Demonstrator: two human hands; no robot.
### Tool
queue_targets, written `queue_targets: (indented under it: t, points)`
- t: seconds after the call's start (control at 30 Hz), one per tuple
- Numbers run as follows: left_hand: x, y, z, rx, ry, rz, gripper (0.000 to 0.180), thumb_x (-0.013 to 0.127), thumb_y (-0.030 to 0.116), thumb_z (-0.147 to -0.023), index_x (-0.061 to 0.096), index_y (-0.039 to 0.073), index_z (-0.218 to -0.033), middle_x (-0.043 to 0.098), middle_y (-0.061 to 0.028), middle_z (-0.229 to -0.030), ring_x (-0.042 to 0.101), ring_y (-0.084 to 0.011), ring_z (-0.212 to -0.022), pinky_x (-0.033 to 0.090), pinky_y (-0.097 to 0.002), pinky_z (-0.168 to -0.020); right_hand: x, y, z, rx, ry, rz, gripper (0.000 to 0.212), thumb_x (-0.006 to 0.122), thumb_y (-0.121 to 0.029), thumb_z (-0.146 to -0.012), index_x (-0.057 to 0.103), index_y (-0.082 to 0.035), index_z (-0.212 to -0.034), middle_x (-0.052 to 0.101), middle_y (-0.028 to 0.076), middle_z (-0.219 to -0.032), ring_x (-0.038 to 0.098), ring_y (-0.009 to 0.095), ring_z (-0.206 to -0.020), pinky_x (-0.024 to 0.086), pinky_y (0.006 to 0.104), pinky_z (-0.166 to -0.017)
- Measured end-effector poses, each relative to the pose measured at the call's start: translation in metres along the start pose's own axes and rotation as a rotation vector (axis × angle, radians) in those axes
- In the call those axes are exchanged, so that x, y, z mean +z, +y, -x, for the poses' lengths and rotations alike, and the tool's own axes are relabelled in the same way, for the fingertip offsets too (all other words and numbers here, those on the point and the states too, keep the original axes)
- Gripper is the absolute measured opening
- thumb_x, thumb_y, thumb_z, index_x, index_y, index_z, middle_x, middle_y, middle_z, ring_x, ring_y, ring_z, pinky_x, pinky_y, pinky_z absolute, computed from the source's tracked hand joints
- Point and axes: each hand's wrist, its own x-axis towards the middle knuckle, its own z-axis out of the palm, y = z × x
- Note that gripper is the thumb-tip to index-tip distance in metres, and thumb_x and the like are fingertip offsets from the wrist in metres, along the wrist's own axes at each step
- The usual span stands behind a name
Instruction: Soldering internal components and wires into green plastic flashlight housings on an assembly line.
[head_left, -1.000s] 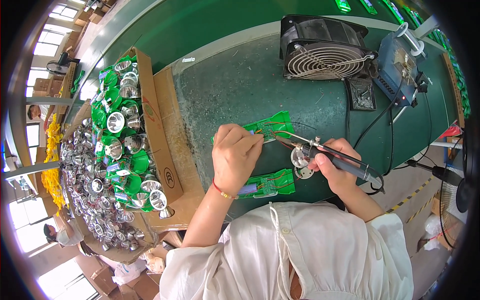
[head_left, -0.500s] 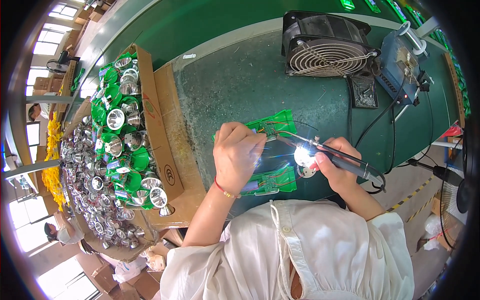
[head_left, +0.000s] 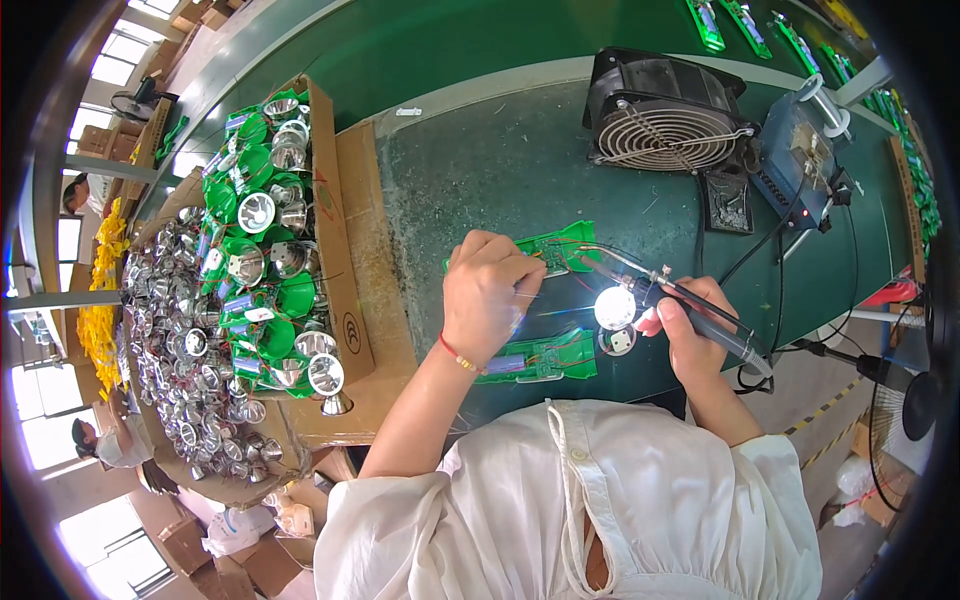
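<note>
My left hand is closed over the left part of a green plastic housing with a circuit board and thin wires; its fingertips pinch at the board, and what is between them is hidden. My right hand grips a soldering iron with a thin metal feed tube alongside. The iron's front end points left, near the right end of that housing. A brightly lit lamp reflector lies just left of my right fingers. Below it is another round lamp piece, beside a second green housing nearer me.
A cardboard box of green housings and reflectors stands left, beside a heap of loose silver reflectors. At the back right are a black fan, a blue soldering station with a solder spool, and a small dark tray. Cables trail on the right.
The iron's front end has drawn back from near my left fingertips toward the housing's right end. My left hand stays pinched at the board. The whole view has shifted slightly.
</note>
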Motion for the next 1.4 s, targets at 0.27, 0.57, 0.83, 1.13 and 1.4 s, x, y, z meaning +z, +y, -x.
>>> queue_targets:
  t: [0.27, 0.57, 0.83, 1.13, 1.4]
  points:
    - [-0.031, 0.007, -0.005, 0.056, -0.127, -0.061, 0.022, 0.068, 0.009, -0.062, 0.069, 0.011, -0.084, 0.057, -0.0054, -0.091, 0.053, -0.0253, -0.089, 0.043, -0.0363, -0.078, -0.010, 0.000, -0.004, 0.004, 0.040, -0.078, 0.014, 0.058, -0.006, -0.083, 0.049, 0.003, -0.088, 0.059, 0.013, -0.066, 0.060, 0.017, -0.054, 0.050, 0.0243, -0.048]
    - [-0.058, -0.005, 0.001, -0.038, -0.155, -0.080, 0.063, 0.077, 0.010, -0.056, 0.055, 0.010, -0.115, 0.048, -0.0130, -0.118, 0.048, -0.0310, -0.106, 0.041, -0.0396, -0.090, -0.017, 0.000, -0.012, 0.018, 0.052, -0.076, 0.015, 0.058, -0.008, -0.083, 0.049, 0.003, -0.088, 0.059, 0.012, -0.065, 0.060, 0.017, -0.053, 0.049, 0.0247, -0.047]
    - [-0.047, -0.012, 0.008, -0.156, 0.016, 0.355, 0.012, 0.065, -0.004, -0.073, 0.067, -0.001, -0.084, 0.064, -0.0097, -0.079, 0.059, -0.0159, -0.071, 0.046, -0.0252, -0.062, -0.010, 0.001, -0.007, 0.066, -0.046, -0.075, 0.014, 0.060, -0.006, -0.081, 0.050, 0.004, -0.086, 0.058, 0.012, -0.069, 0.062, 0.017, -0.057, 0.051, 0.0256, -0.049]
    - [-0.006, -0.010, 0.001, 0.152, 0.058, -0.018, 0.010, 0.069, 0.005, -0.066, 0.066, 0.007, -0.075, 0.060, -0.0033, -0.068, 0.054, -0.0203, -0.064, 0.045, -0.0299, -0.057, -0.003, 0.004, -0.003, 0.035, -0.114, 0.060, 0.015, 0.059, -0.005, -0.081, 0.049, 0.004, -0.087, 0.057, 0.013, -0.070, 0.061, 0.017, -0.056, 0.051, 0.0260, -0.049]
    - [-0.001, -0.008, 0.003, 0.122, 0.056, -0.034, 0.010, 0.068, 0.004, -0.064, 0.065, 0.007, -0.073, 0.059, -0.0032, -0.066, 0.054, -0.0206, -0.064, 0.045, -0.0301, -0.056, 0.001, 0.005, -0.004, 0.065, -0.090, 0.047, 0.016, 0.060, -0.007, -0.082, 0.049, 0.004, -0.085, 0.058, 0.013, -0.070, 0.061, 0.016, -0.056, 0.051, 0.0255, -0.049]
